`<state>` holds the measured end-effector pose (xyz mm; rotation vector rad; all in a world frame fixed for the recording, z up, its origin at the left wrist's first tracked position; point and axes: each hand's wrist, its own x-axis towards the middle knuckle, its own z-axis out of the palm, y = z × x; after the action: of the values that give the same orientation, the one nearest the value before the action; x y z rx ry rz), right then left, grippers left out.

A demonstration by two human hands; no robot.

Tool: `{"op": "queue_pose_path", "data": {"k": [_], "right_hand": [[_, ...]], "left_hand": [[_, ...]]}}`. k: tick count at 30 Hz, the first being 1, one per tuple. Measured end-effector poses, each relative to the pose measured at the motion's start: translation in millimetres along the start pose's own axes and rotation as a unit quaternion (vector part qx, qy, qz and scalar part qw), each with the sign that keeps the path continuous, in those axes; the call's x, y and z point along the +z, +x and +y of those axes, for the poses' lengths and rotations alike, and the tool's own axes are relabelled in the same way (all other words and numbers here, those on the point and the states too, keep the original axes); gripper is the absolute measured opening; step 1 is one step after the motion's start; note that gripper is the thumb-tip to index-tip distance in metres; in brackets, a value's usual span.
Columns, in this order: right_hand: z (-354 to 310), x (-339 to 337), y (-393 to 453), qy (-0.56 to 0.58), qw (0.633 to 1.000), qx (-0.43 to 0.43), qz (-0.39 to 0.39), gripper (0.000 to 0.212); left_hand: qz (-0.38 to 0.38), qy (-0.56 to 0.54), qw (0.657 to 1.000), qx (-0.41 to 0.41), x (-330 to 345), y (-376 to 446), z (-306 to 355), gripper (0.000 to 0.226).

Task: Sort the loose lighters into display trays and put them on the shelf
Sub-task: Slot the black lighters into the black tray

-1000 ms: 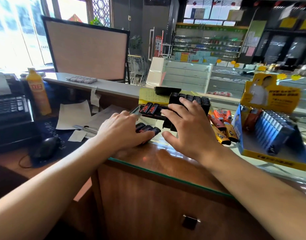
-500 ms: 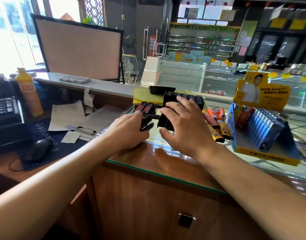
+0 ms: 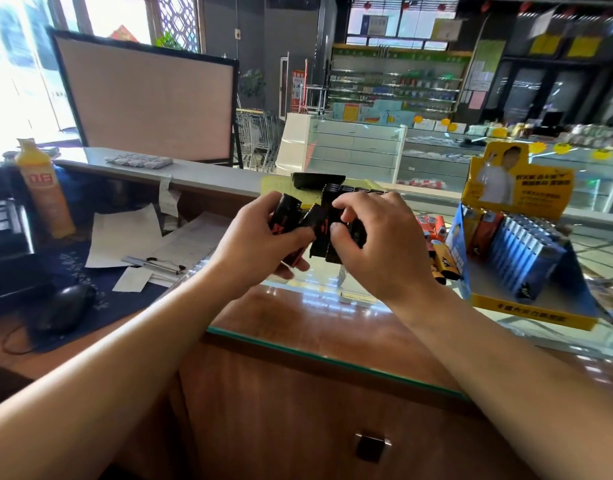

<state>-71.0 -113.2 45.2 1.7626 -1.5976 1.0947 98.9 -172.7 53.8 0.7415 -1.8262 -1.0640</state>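
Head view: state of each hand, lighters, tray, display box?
left hand: grips black lighters, lifted off counter
right hand: fingers curled on black tray
orange lighters: loose on glass counter
yellow display box: open, blue lighters standing inside

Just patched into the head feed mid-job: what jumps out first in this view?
Dead centre, above the glass countertop, the left hand grips a bunch of black lighters while the right hand pinches another at the black display tray. To the right stands a yellow display box with a row of blue lighters; loose orange lighters lie beside it.
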Motion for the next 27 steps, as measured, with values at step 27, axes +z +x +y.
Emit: {"op": "queue_pose_path", "data": {"k": [27], "right_hand": [[5.0, -3.4, 14.0, 0.336, 0.916, 0.191, 0.111, 0.018]], "left_hand": [[-0.018, -0.105, 0.993, 0.058, 31.0, 20.0, 4.3, 0.02]]}}
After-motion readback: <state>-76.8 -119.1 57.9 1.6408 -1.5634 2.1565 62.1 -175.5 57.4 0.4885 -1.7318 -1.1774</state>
